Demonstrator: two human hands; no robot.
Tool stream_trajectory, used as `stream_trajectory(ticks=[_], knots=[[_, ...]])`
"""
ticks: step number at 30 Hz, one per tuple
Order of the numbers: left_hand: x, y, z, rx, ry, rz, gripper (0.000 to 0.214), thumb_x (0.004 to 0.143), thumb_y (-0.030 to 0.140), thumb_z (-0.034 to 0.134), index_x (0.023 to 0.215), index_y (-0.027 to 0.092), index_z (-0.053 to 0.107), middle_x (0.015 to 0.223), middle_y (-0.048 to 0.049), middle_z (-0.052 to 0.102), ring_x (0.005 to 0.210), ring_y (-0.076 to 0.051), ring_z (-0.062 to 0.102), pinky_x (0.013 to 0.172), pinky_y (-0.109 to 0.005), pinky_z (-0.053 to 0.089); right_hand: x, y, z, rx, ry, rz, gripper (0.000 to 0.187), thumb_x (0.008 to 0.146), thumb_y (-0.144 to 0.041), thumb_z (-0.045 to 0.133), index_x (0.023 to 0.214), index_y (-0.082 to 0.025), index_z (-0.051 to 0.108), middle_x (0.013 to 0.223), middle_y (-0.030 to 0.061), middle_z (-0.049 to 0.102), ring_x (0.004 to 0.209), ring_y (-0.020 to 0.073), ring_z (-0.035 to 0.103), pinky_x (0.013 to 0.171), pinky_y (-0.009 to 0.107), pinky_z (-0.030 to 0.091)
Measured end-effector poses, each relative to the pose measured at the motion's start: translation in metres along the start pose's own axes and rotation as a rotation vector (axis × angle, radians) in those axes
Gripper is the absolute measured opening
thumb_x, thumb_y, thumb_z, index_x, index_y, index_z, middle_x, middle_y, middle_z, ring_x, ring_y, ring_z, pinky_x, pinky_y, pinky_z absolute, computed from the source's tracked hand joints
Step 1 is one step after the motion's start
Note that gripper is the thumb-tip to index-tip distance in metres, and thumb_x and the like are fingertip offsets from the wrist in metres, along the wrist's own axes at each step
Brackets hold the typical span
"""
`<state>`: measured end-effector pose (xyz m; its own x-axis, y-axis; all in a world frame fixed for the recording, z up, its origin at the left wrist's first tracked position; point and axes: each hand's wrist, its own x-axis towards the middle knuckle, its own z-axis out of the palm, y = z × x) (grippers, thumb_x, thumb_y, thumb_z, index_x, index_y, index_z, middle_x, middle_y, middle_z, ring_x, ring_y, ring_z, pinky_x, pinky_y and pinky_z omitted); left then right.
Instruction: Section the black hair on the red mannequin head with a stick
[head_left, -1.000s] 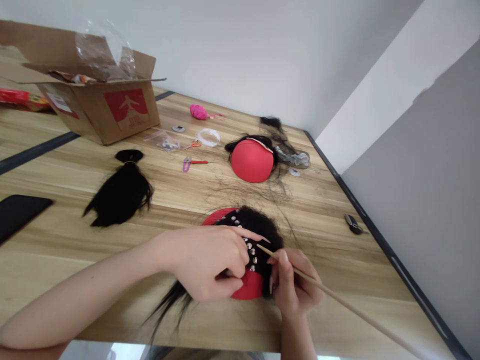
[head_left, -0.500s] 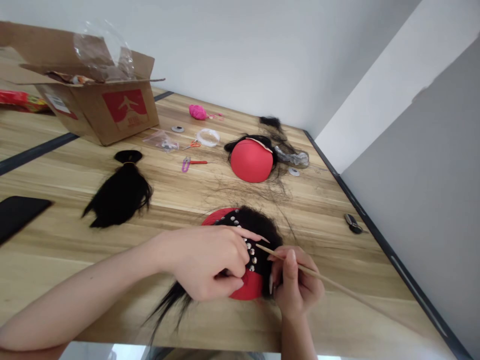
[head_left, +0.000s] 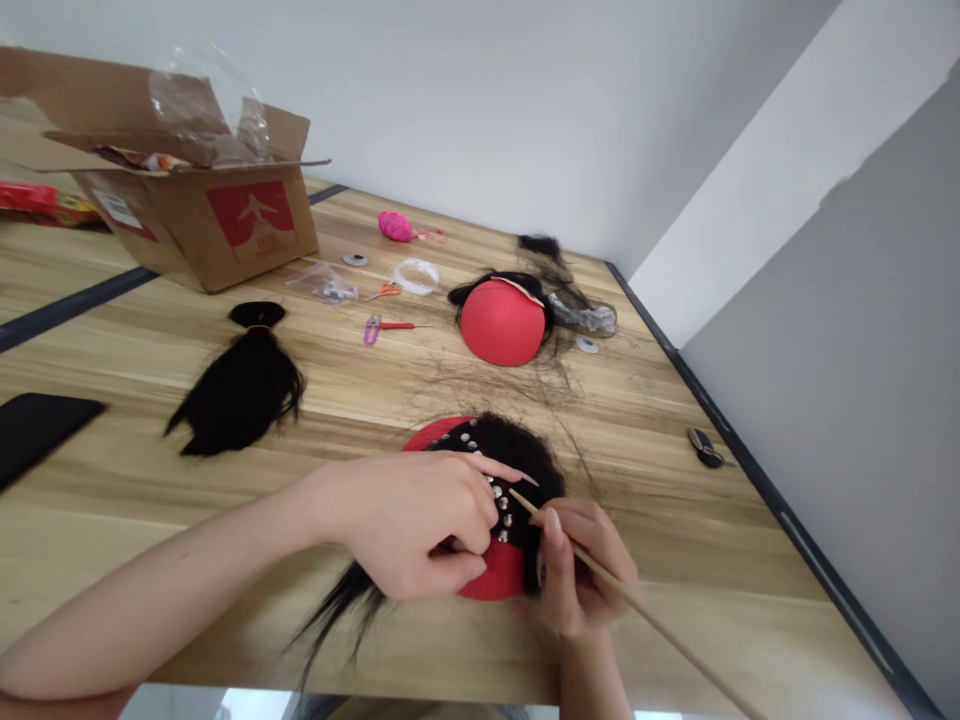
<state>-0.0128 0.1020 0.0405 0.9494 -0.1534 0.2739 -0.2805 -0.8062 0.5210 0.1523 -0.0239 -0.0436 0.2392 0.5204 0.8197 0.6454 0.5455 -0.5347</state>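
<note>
Right hand (head_left: 581, 585) grips a stick (head_left: 660, 626); red airplane label (head_left: 255, 213) on box (head_left: 180, 235) seems unreadable.

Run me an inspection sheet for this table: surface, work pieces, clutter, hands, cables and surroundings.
Surface: wooden table, loose hairs strewn about.
Job's things: red dome with black hair and silver pins; wooden stick.
Clutter: cardboard box, hair bundle, second red dome, scissors, pink ball, phone.
Hands: left hand rests on the red dome, fingers curled; right hand grips the wooden stick.
Cables: nothing seen.
Surroundings: white wall, grey partition.
</note>
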Motion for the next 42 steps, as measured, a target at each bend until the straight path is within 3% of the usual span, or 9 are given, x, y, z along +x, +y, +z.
stream_trajectory(ticks=[11,42], knots=[[0.0007,0.0007,-0.0004,-0.036,-0.012,-0.018,0.033,0.079,0.01,0.049,0.054,0.021,0.031,0.053,0.0025,0.054,0.057,-0.014,0.053,0.121,-0.037,0.033,-0.0022,-0.0011,-0.0003,-0.152,-0.003,-0.131,0.016,0.084,-0.006,0.058,0.09,-0.018,0.067,0.077,0.0044,0.068,0.062,0.0157,0.067,0.051,0.027,0.053],[-0.0006,-0.0016,0.0015,-0.025,0.016,0.004,0.031,0.077,0.01,0.051,0.052,0.021,0.036,0.054,0.0019,0.059,0.056,-0.014,0.054,0.12,-0.038,0.036,-0.0009,-0.0023,0.0011,-0.119,0.023,-0.069,0.015,0.087,-0.008,0.057,0.089,-0.019,0.067,0.077,0.0047,0.068,0.061,0.0164,0.066,0.052,0.029,0.052]])
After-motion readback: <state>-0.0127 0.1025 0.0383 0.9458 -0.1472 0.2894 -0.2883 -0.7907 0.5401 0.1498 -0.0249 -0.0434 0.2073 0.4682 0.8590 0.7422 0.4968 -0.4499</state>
